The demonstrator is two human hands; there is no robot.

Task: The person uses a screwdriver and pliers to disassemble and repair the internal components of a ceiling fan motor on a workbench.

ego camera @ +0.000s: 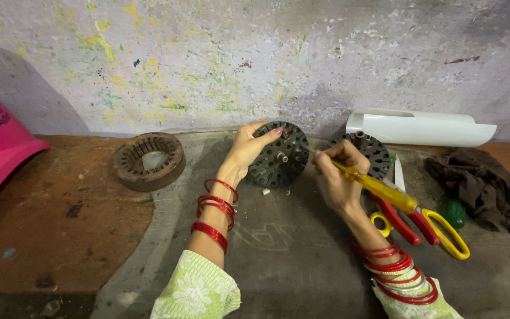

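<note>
Perforated black disc (280, 156), upright at bench (278, 254) centre, is gripped by the left hand (244, 150); the right hand (334, 171) clasps a yellow-handled screwdriver (379, 190) (tip hidden). White curved cover (417, 127) at two o'clock, against a paint-flecked wall (255, 59).

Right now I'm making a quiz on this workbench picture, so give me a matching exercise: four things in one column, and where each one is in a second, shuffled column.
Things:
1. perforated disc
2. screwdriver
3. slotted ring
4. white cover

Places:
A. lying against the wall, far right
B. in the right hand, yellow grip showing
C. held upright on edge by the left hand
D. flat on the rusty surface, left of both hands

Pairs: 1-C, 2-B, 3-D, 4-A
</note>
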